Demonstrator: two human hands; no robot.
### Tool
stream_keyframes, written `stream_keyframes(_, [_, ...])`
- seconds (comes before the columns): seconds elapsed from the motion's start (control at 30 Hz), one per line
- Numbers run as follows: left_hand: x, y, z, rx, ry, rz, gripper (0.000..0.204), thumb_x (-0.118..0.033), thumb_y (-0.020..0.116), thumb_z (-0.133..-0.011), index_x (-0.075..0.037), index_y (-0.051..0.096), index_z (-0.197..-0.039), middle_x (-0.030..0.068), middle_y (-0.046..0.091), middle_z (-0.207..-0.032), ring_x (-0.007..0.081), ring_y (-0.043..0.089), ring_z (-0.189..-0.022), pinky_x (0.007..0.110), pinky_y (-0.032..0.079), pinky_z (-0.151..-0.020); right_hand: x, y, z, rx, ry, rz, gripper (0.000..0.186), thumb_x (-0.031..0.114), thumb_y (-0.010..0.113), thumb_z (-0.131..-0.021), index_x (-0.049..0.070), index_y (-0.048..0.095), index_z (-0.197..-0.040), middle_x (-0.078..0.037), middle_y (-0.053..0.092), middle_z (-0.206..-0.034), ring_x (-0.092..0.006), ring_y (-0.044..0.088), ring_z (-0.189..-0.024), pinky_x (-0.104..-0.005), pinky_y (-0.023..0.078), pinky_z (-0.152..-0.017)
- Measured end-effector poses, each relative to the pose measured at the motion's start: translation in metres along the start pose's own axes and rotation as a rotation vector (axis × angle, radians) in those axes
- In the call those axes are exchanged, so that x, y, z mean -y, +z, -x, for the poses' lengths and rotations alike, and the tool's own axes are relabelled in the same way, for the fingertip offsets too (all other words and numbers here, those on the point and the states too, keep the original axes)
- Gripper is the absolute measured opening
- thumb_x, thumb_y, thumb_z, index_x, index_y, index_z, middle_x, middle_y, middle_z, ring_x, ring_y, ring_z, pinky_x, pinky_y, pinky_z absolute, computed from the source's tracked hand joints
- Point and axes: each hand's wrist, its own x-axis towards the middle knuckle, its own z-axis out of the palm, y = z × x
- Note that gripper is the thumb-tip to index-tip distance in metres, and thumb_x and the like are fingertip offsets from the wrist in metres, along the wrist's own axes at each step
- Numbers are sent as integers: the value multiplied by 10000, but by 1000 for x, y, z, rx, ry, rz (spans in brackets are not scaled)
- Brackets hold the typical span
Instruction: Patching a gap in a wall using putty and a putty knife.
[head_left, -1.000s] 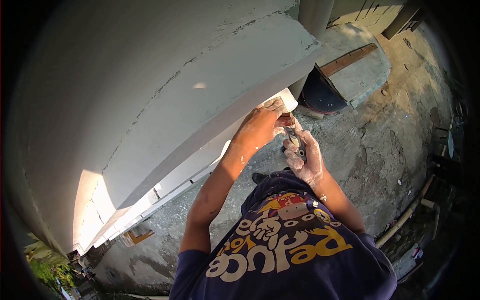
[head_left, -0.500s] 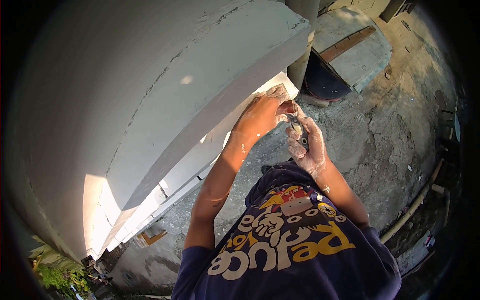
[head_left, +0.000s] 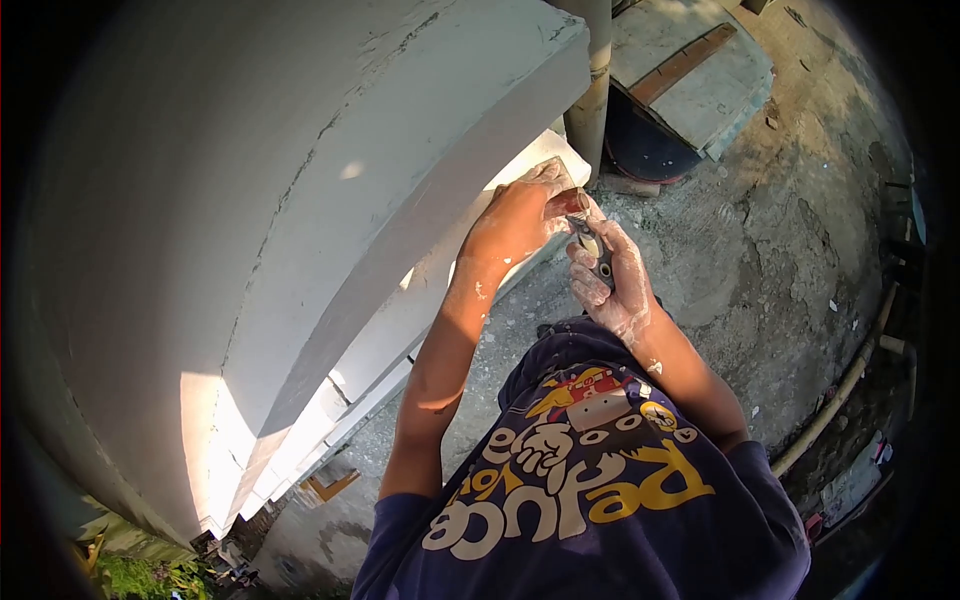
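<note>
Right hand point(head_left: 627, 283) still gripping tool point(head_left: 605, 269), reddish piece point(head_left: 566, 204) seemingly more exposed

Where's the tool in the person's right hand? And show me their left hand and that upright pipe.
Tool point(head_left: 591, 244): head view, on its handle.
Left hand point(head_left: 512, 222): head view, back of the hand.
Upright pipe point(head_left: 589, 105): head view, mid-length.

We're outdoors here — a rough yard right up against a building: a pale, cracked wall point(head_left: 200, 210) on the left, a round upright pipe point(head_left: 590, 115) beside it, worn concrete ground point(head_left: 740, 280) patched with sun, green plants point(head_left: 135, 575) in one corner, and a long pole point(head_left: 845, 385) lying along the far edge
</note>
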Motion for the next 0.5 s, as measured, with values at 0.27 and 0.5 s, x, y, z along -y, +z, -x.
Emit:
stream_keyframes(0.27, [0, -5, 2, 15, -12, -13, 493, -75, 746, -833, -4, 626, -1305, 203, 579, -1416, 413, 573, -1252, 434, 476, -1069, -1, 8, 6, 44, -41, 58, 407, 198, 524, -1012, 244, 476, -1413, 1, 487, -681, -93, 356, -382, -221, 324, -349])
stream_keyframes(0.5, [-1, -6, -2, -23, 20, 34, 426, -46, 699, -853, -30, 655, -1276, 234, 701, -1162, 405, 680, -1046, 413, 529, -913, 2, 7, 2, 76, -70, 25, 489, 163, 504, -1024, 263, 421, -1496, -5, 491, -689, -88, 368, -399, -215, 323, -348])
